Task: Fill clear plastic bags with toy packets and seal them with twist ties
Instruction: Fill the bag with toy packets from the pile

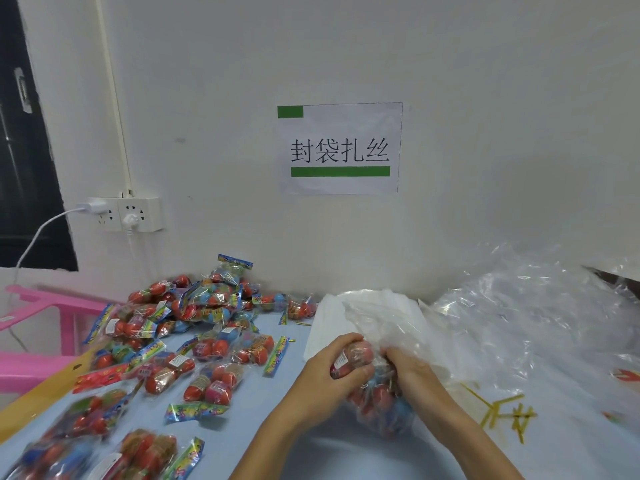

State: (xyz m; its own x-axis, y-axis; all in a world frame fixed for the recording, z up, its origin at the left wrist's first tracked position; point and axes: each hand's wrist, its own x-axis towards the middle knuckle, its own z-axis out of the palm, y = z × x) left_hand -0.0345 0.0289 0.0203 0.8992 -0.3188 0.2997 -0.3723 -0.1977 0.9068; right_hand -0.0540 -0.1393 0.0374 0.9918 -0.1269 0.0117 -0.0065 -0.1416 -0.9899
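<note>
Head view: the left hand [337,370] has its fingers curled over a toy packet [351,358] of red balls, pushing it into the mouth of a clear plastic bag [384,403]. The right hand [408,367] pinches the bag's film just beside it, holding the opening up. The bag lies on the blue bench [249,403] between the forearms, already bulging with red and blue toys. This looks like the filling step, probably near its end. Next the neck would need gathering and twisting shut, then a tie wrapped round it. Yellow twist ties [502,410] lie scattered on the bench to the right, near the right forearm. A stack of flat bags [332,317] sits behind the hands, loose crumpled plastic [540,306] beyond to the right. More packets [194,313] are heaped and spread across the left of the bench.
</note>
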